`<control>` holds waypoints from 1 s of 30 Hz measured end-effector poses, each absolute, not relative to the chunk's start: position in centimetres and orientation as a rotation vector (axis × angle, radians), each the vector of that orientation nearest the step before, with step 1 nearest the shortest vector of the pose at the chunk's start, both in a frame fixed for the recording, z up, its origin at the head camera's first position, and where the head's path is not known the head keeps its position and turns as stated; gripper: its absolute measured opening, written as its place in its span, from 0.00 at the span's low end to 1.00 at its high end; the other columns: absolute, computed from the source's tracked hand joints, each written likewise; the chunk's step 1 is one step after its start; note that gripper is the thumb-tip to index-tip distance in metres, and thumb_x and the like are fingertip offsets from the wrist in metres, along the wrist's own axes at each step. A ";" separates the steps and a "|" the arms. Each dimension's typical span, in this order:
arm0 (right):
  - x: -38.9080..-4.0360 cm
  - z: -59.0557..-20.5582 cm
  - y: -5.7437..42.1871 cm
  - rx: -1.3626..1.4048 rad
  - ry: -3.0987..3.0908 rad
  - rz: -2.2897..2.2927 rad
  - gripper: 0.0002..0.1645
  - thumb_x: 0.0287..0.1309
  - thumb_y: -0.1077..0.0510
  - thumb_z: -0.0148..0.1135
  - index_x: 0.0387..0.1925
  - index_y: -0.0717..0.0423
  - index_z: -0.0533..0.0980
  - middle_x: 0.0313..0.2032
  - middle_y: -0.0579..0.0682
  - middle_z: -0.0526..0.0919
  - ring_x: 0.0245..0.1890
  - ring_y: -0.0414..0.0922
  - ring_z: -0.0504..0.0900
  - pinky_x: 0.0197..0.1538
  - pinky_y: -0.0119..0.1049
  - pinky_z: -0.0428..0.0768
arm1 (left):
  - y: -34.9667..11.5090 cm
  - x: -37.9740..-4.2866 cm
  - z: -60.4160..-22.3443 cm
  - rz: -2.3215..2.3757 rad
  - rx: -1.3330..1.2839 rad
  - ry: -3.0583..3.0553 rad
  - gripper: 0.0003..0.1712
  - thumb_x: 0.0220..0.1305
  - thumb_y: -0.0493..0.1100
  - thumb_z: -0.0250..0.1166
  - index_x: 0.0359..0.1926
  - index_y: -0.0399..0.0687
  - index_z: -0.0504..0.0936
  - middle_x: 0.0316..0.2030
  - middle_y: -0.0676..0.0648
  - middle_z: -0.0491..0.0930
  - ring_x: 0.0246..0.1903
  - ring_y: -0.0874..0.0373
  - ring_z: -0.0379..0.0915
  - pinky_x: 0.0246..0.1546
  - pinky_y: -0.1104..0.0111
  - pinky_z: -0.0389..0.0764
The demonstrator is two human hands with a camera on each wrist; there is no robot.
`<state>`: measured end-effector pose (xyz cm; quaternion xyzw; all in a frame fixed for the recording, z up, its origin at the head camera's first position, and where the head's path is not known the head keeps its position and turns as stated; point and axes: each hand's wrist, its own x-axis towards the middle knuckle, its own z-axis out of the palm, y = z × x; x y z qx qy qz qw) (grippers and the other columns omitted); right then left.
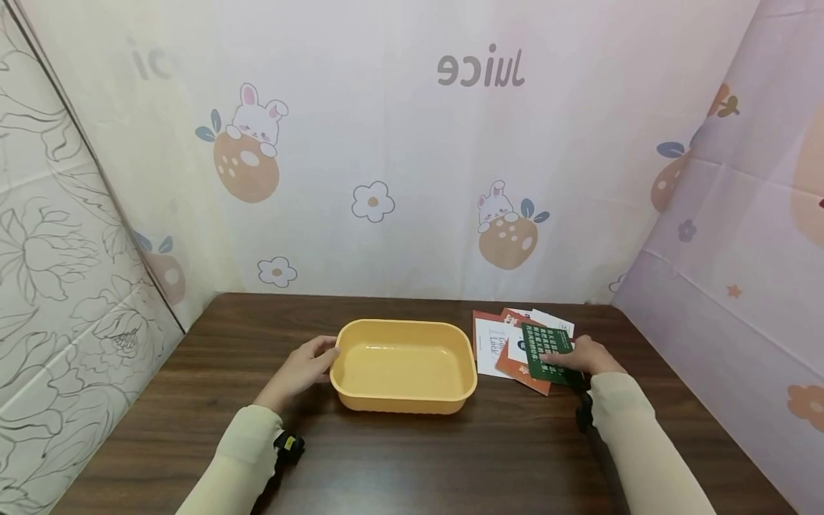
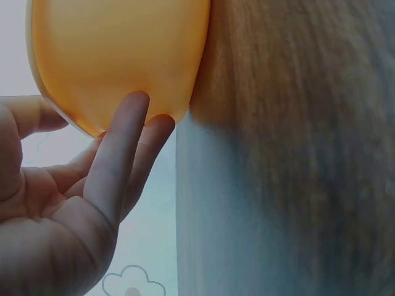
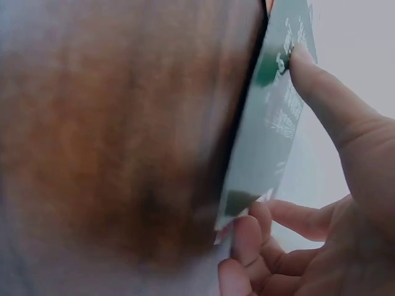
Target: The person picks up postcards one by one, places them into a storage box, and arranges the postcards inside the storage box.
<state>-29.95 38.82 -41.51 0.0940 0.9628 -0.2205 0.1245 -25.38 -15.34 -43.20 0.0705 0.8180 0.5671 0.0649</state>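
Note:
A yellow plastic basin [image 1: 404, 402] with rounded corners stands upright on the table, its inside bare. My left hand [image 1: 302, 368] grips its left end, the thumb at the rim and the fingers against the outer wall [image 2: 123, 55]. To the right of the basin lies a loose pile of printed cards. My right hand [image 1: 589, 355] holds a dark green card [image 1: 547, 343] with pale lettering by its right edge. In the right wrist view the thumb lies on the face of the green card [image 3: 265, 135], and the other fingers are at its lower edge and underside.
Under the green card, a white card [image 1: 492, 347] and an orange-red card [image 1: 524, 373] overlap with others. The dark brown wooden table [image 1: 412, 465] ends at a printed curtain [image 1: 386, 143] behind, with further curtains at both sides.

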 end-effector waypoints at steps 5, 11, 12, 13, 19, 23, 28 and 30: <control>-30.3 -41.5 38.8 0.298 2.783 -0.695 0.68 0.52 0.30 0.70 0.59 0.88 0.53 0.49 0.78 0.69 0.46 0.65 0.72 0.53 0.62 0.78 | -15.4 -25.2 -43.0 1.706 0.220 2.470 0.26 0.77 0.46 0.55 0.67 0.35 0.70 0.57 0.36 0.77 0.48 0.48 0.81 0.43 0.58 0.87; -30.3 -42.1 39.1 0.284 2.768 -0.798 0.71 0.53 0.31 0.70 0.62 0.87 0.46 0.52 0.80 0.65 0.49 0.66 0.70 0.57 0.63 0.74 | -15.4 -25.1 -43.0 1.684 0.223 2.481 0.27 0.77 0.47 0.55 0.67 0.33 0.69 0.59 0.33 0.75 0.51 0.46 0.79 0.43 0.59 0.86; -30.3 -42.2 39.1 0.282 2.775 -0.825 0.69 0.54 0.33 0.70 0.62 0.86 0.45 0.52 0.80 0.65 0.50 0.66 0.69 0.57 0.63 0.74 | -15.4 -25.1 -42.9 1.682 0.230 2.480 0.27 0.77 0.47 0.55 0.67 0.32 0.69 0.59 0.33 0.74 0.51 0.46 0.79 0.43 0.59 0.86; -30.2 -42.2 39.2 0.276 2.785 -0.846 0.67 0.55 0.34 0.71 0.62 0.85 0.46 0.52 0.80 0.65 0.50 0.66 0.69 0.57 0.63 0.74 | -15.4 -25.1 -42.9 1.687 0.229 2.479 0.27 0.77 0.47 0.55 0.67 0.33 0.69 0.59 0.33 0.74 0.51 0.46 0.79 0.43 0.58 0.86; -30.0 -42.3 39.2 0.241 2.843 -0.894 0.56 0.61 0.42 0.68 0.62 0.82 0.49 0.55 0.80 0.63 0.51 0.66 0.68 0.56 0.63 0.73 | -15.4 -24.9 -42.6 1.692 0.219 2.477 0.27 0.77 0.47 0.55 0.67 0.31 0.68 0.59 0.32 0.74 0.51 0.44 0.79 0.44 0.57 0.86; -29.6 -42.4 39.1 0.239 2.867 -0.911 0.49 0.65 0.49 0.63 0.64 0.83 0.50 0.56 0.80 0.62 0.51 0.65 0.69 0.53 0.60 0.75 | -15.4 -25.1 -43.1 1.701 0.235 2.466 0.28 0.77 0.48 0.55 0.67 0.32 0.69 0.59 0.33 0.75 0.52 0.45 0.79 0.44 0.57 0.86; -29.8 -43.0 39.6 0.231 2.868 -1.036 0.40 0.70 0.55 0.56 0.65 0.83 0.52 0.55 0.78 0.66 0.48 0.61 0.73 0.44 0.47 0.80 | -15.5 -25.2 -43.2 1.722 0.251 2.438 0.28 0.77 0.47 0.55 0.68 0.31 0.68 0.59 0.32 0.75 0.52 0.45 0.79 0.44 0.57 0.86; -29.7 -43.0 39.6 0.222 2.833 -1.135 0.39 0.71 0.58 0.54 0.66 0.83 0.50 0.55 0.77 0.66 0.46 0.58 0.75 0.41 0.42 0.81 | -15.5 -25.2 -43.3 1.721 0.256 2.427 0.29 0.78 0.47 0.55 0.69 0.31 0.67 0.60 0.31 0.74 0.52 0.45 0.79 0.44 0.58 0.86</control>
